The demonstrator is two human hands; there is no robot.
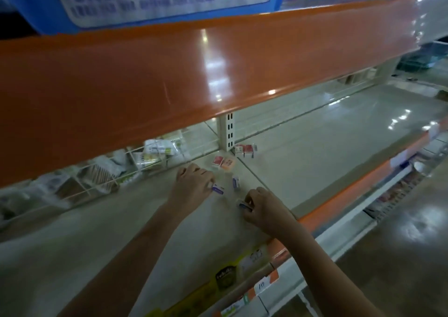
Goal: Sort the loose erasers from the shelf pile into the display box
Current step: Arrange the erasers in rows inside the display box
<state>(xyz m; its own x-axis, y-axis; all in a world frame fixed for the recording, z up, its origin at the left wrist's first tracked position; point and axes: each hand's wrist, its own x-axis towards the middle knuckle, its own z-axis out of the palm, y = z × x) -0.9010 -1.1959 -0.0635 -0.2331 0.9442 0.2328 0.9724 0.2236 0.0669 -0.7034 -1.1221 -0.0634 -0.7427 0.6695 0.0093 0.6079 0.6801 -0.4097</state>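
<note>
Presently both hands are reaching onto the pale grey metal shelf point(303, 152), under the glossy orange shelf edge point(169, 79) above it. Landmark for these notes: the cream slotted upright post point(226, 132) at the back of the shelf.

Left hand point(191, 183), in front of the post and slightly left: fingers curled down, tips pinching a small white eraser with a purple sleeve point(217, 189) against the shelf surface. Grip looks like a fingertip pick, suited to something this small and flat.

Right hand point(263, 207), nearer the shelf's front lip than the left hand and to the right of the post: fingers bent, pinching a second purple-sleeved eraser point(244, 206). Motion blur; exact finger count on it not readable.

Between the hands and a little closer to the post, a third purple-and-white eraser point(236, 183) lies loose. Closer still to the post, two red-and-orange wrapped erasers point(224, 162). At the foot of the post, a small cluster of red-and-white packs point(244, 150).

Display box not identifiable in view. Wire baskets with packaged goods point(150, 154) sit left of the post.

Judgement: collecting stage, one piece per hand to save trips; several loose pieces remain.
</note>
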